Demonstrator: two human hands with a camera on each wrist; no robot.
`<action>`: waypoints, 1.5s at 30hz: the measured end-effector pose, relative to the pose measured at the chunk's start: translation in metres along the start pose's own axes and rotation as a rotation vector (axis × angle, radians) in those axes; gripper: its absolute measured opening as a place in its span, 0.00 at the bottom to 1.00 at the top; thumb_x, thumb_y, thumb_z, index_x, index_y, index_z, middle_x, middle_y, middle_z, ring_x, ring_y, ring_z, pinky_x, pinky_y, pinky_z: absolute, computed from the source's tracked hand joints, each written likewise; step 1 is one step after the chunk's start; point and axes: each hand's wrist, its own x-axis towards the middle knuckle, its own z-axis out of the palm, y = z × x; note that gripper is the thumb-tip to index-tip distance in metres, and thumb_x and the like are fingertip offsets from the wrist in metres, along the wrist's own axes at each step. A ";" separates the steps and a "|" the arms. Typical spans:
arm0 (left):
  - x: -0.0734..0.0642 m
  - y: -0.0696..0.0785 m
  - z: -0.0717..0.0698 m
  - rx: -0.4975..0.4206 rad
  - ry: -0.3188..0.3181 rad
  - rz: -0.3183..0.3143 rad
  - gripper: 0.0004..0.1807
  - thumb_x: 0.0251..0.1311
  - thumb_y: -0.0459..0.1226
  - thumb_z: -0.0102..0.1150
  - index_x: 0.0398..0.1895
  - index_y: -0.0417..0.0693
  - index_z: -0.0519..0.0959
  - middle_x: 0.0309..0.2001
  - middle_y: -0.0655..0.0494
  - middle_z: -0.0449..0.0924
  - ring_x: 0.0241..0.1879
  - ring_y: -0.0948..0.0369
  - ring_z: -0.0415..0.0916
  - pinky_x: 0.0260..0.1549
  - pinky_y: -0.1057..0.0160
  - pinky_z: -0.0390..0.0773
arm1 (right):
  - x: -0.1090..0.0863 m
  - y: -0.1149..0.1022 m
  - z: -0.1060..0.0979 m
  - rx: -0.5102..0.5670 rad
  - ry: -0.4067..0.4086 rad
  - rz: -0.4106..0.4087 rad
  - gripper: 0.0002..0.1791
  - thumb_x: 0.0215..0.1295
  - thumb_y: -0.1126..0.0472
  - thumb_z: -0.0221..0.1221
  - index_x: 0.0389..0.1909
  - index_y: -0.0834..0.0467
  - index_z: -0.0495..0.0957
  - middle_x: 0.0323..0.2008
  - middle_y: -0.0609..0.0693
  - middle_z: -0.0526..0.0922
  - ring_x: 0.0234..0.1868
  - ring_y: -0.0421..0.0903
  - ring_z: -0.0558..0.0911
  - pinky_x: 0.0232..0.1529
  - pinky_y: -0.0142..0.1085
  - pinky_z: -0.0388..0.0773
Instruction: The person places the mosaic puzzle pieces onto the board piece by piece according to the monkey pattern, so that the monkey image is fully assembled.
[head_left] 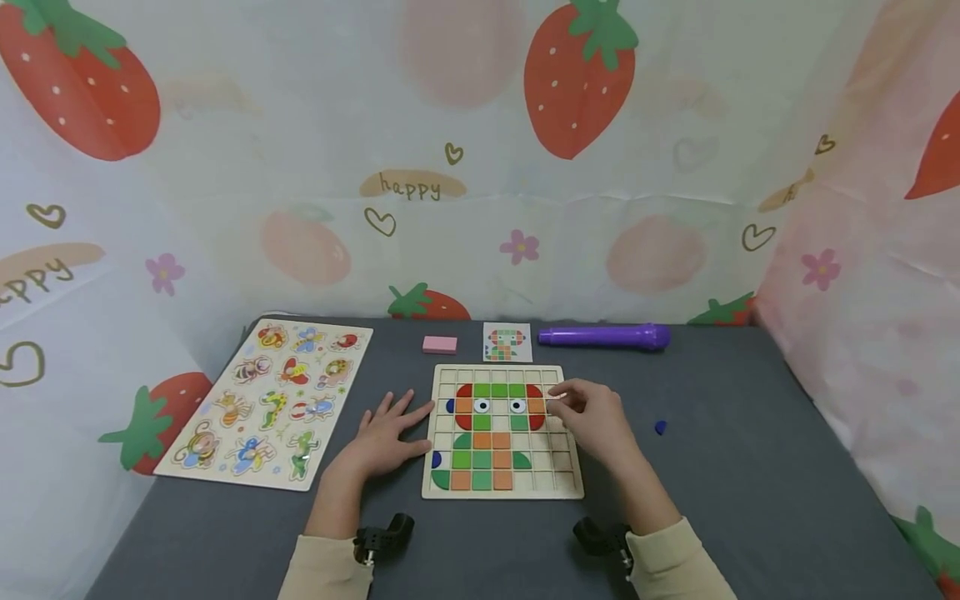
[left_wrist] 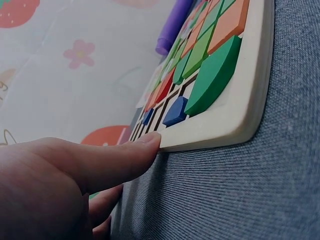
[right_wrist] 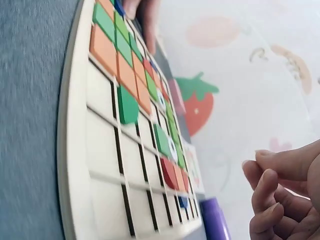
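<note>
A wooden grid board (head_left: 543,481) carries green, orange, red and blue tiles and two eye tiles. My left hand (head_left: 386,437) lies spread at its left side, the thumb (left_wrist: 125,157) touching the board's edge. Above the right edge, my right hand (head_left: 596,417) hovers near a red corner tile (head_left: 536,421). Its fingers (right_wrist: 265,187) are loosely bent with no piece visible between them. In the right wrist view a small blue tile (right_wrist: 183,201) sits in the grid beyond the red tiles; the hand covers that spot in the head view. A loose blue piece (head_left: 661,427) lies right of the board.
A pattern card (head_left: 507,342), a pink block (head_left: 439,344) and a purple tube (head_left: 600,337) lie behind the board. At the left is an insect and animal puzzle board (head_left: 251,396). Strawberry-printed cloth (head_left: 315,150) stands round the dark table (head_left: 720,500).
</note>
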 end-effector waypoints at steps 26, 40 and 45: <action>0.001 -0.001 0.000 -0.003 0.000 0.016 0.37 0.67 0.50 0.62 0.78 0.61 0.62 0.81 0.46 0.47 0.80 0.38 0.31 0.73 0.30 0.34 | -0.006 0.079 -0.078 -0.051 0.133 0.087 0.21 0.67 0.56 0.67 0.57 0.62 0.82 0.51 0.60 0.86 0.51 0.57 0.84 0.45 0.44 0.81; -0.004 -0.001 -0.001 -0.004 0.003 0.012 0.37 0.67 0.49 0.62 0.78 0.60 0.62 0.81 0.45 0.47 0.80 0.38 0.32 0.73 0.30 0.34 | -0.009 0.106 -0.091 -0.167 0.044 0.254 0.22 0.63 0.59 0.69 0.55 0.66 0.80 0.53 0.67 0.83 0.54 0.64 0.79 0.49 0.56 0.76; -0.003 -0.001 -0.001 0.000 0.001 0.012 0.37 0.67 0.49 0.61 0.78 0.60 0.62 0.81 0.45 0.47 0.80 0.38 0.32 0.73 0.30 0.34 | -0.010 0.108 -0.090 -0.217 0.056 0.259 0.19 0.64 0.61 0.67 0.53 0.65 0.82 0.51 0.66 0.84 0.53 0.65 0.79 0.51 0.58 0.75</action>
